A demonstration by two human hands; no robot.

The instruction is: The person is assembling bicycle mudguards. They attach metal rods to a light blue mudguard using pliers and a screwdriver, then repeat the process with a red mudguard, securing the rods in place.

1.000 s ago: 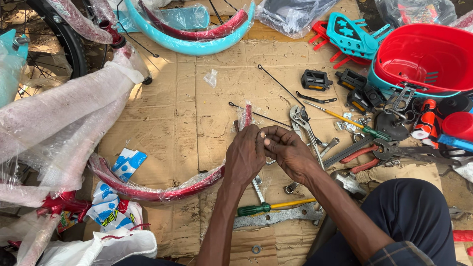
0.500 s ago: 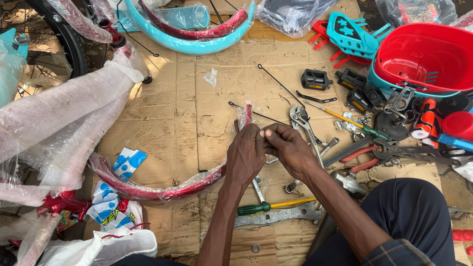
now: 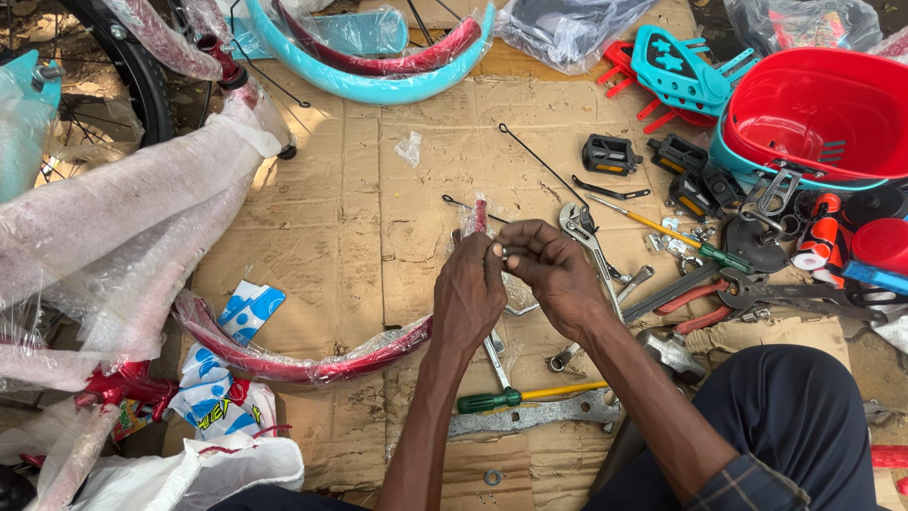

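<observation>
Flattened cardboard [image 3: 312, 189] strewn with tools; left hand [image 3: 470, 295] and right hand [image 3: 555, 274] pinch the half-unwrapped red mudguard [image 3: 312, 364] tip at centre, fittings unattached.

We saw a red mudguard [image 3: 312, 364] under clear wrap, a green-handled screwdriver [image 3: 530, 395] with yellow shaft, a red basket [image 3: 818, 114], and brown cardboard [image 3: 331, 218].

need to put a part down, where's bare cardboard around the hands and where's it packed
Bare cardboard lies left of the left hand, between the wrapped frame and the red fender. A smaller patch sits above the hands, below the teal fender. Right of the right hand, the wrench, pedals and red basket crowd it.
</observation>
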